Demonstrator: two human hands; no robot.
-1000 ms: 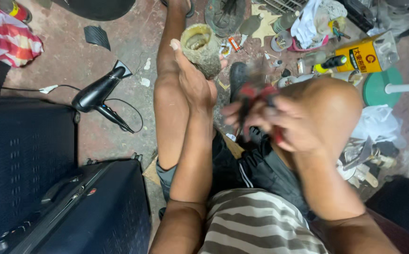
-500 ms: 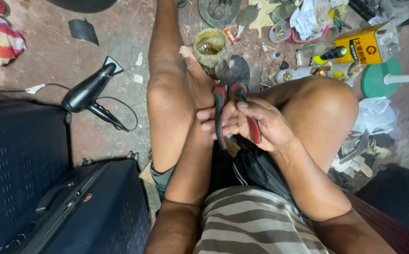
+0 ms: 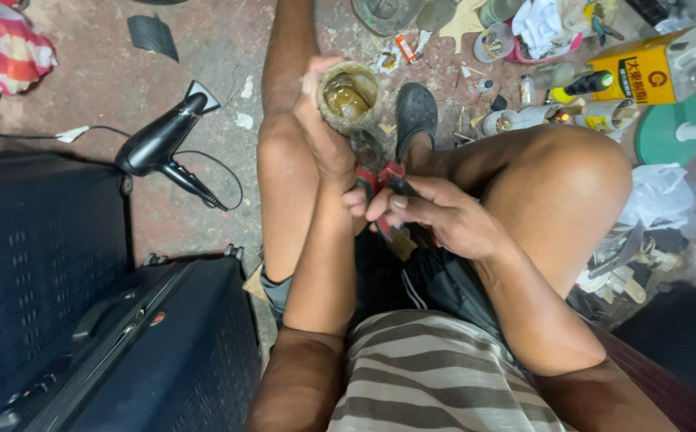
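Gripping a grimy round open jar of brownish paste above the knees, left hand stays raised while right hand clasps red-handled pliers between the thighs.

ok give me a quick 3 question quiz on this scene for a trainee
1. True or false: the left hand holds an open jar of brownish stuff.
2. What does the right hand grip? A) hair dryer B) red-handled pliers C) yellow can
3. Which black thing lies on the floor between the suitcase and the left leg, cord attached?

Key
1. True.
2. B, the pliers; their jaws are hidden behind the hands.
3. The hair dryer, beyond the suitcase.
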